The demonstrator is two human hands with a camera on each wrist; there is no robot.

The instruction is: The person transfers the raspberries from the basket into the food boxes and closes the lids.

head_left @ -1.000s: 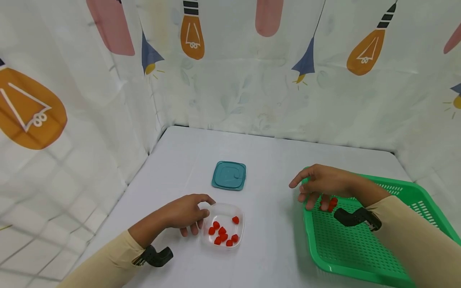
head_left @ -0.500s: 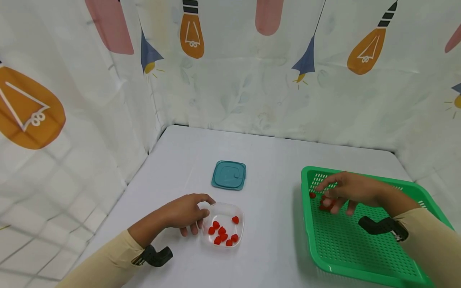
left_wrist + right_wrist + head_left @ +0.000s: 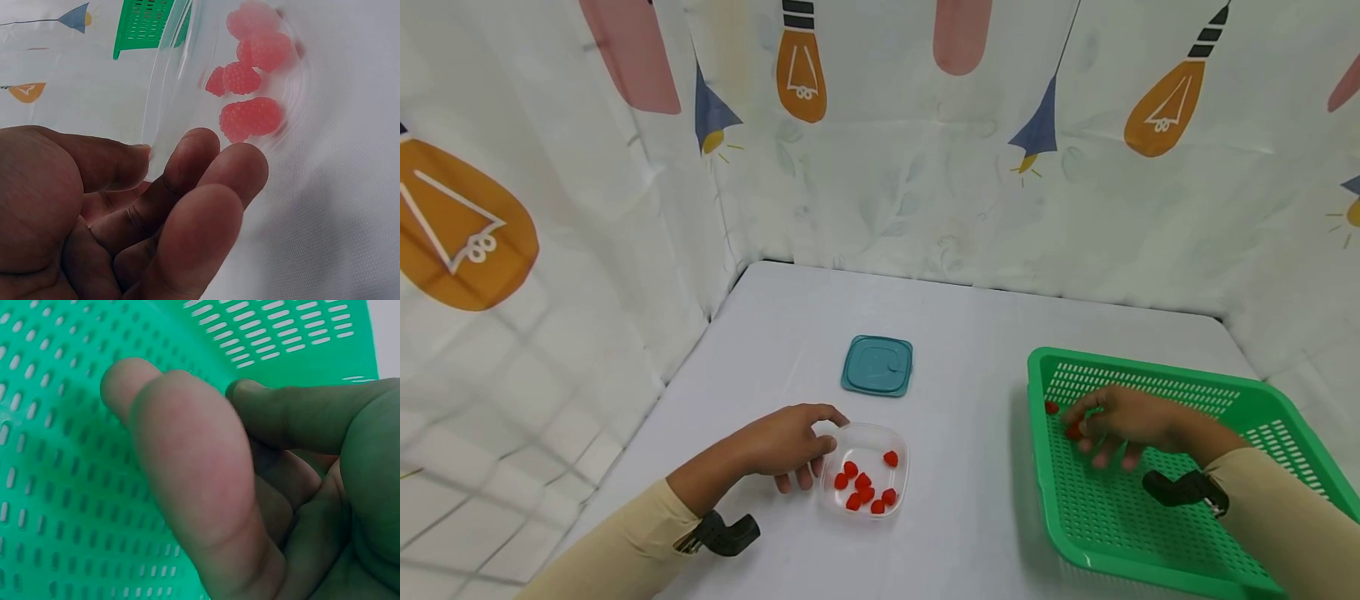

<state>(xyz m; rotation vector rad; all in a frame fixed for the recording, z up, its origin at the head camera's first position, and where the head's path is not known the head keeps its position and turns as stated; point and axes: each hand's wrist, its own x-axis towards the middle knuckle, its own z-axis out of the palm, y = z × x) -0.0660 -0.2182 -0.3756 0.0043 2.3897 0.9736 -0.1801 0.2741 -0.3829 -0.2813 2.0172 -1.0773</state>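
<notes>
Several red raspberries (image 3: 862, 481) lie in a small clear plastic container (image 3: 902, 467) on the table. My left hand (image 3: 793, 442) rests at the container's left side, thumb and fingertips at its rim and wall; the left wrist view shows raspberries (image 3: 252, 117) just beyond the fingers. On the right, my right hand (image 3: 1131, 423) reaches down into a green plastic basket (image 3: 1041, 467). Its thumb and index finger are right at a raspberry (image 3: 1073, 431), which the fingers partly hide; I cannot tell whether they pinch it. One more raspberry (image 3: 1052, 407) lies at the basket's left wall.
A teal square lid (image 3: 877, 367) lies flat behind the clear container. The white-covered table (image 3: 958, 417) meets a printed curtain (image 3: 887, 192) at the back. Another curtain side (image 3: 625, 275) hangs along the left edge.
My right hand has moved from over the basket's left rim rightward, then down among the raspberries inside. The left hand and clear container have stayed in place.
</notes>
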